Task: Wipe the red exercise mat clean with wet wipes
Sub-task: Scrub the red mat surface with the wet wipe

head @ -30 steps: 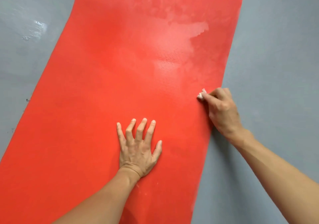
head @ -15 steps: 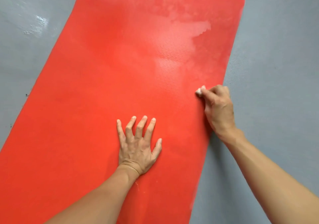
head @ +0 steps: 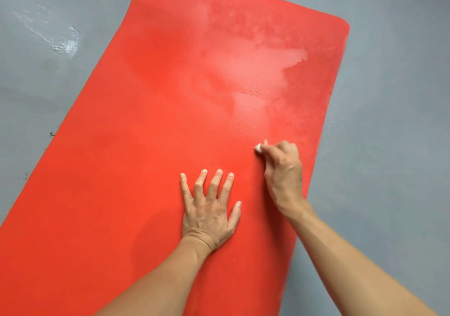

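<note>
The red exercise mat (head: 146,145) lies flat on the floor and runs from the lower left to the upper right. Its far right part carries a pale, shiny wet patch. My left hand (head: 210,208) presses flat on the mat with fingers spread. To its right, my right hand (head: 283,169) grips a small wadded white wet wipe (head: 258,148), which pokes out past the fingertips and touches the mat. Most of the wipe is hidden inside the fingers.
Grey floor (head: 389,145) surrounds the mat on both sides. A whitish scuffed smear (head: 58,40) marks the floor at the upper left. A few small dark specks (head: 51,134) lie by the mat's left edge.
My right hand has slid the wipe leftward from the mat's right edge toward its middle. My left hand stays planted in place.
</note>
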`<state>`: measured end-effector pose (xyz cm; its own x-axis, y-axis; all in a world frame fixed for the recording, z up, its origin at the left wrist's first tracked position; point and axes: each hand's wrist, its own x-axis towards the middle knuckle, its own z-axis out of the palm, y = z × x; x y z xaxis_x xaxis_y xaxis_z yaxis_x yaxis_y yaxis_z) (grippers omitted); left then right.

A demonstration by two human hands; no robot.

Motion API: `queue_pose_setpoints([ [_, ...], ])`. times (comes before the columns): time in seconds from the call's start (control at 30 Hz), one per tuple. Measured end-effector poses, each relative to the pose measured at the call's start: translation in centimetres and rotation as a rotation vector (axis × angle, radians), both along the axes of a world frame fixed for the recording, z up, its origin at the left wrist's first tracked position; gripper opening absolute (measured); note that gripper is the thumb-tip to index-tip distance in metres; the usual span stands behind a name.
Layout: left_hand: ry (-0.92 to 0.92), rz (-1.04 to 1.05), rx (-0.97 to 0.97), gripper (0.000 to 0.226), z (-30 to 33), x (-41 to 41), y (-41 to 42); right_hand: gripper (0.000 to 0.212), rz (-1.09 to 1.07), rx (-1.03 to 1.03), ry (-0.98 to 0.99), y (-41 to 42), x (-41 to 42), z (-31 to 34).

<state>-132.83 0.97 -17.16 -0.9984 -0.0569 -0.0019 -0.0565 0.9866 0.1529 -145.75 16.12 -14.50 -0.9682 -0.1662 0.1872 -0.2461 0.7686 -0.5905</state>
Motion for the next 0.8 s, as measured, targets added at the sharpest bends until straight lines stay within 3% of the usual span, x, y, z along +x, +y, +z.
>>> queue_pose_setpoints([
  [0.1,-0.027,-0.006,0.033,0.067,0.4,-0.1,-0.3,0.021,0.306,0.037,-0.031,-1.3,4.6,0.3],
  [0.2,-0.07,-0.071,0.076,0.065,1.3,0.5,-1.6,0.024,0.479,0.125,0.007,-0.2,3.1,0.7],
  [0.3,-0.073,-0.122,0.016,0.063,1.4,0.8,-5.2,0.02,0.154,0.12,0.047,0.2,-1.4,0.7],
  [0.4,-0.084,0.0,-0.062,0.068,0.6,0.0,-8.7,0.015,-0.12,0.074,0.013,-2.1,-1.2,0.4],
  [0.57,-0.017,-0.005,-0.08,0.069,-0.5,-0.2,-9.4,0.026,0.488,0.115,0.012,-4.5,5.1,0.3],
  [0.63,-0.014,-0.001,-0.08,0.069,-0.4,-0.1,-9.4,0.03,0.591,0.15,0.045,-4.1,2.8,0.4],
  [0.8,0.009,0.005,-0.08,0.069,-0.5,0.0,-9.4,0.017,0.055,0.117,0.055,-4.4,-4.4,-0.4],
])
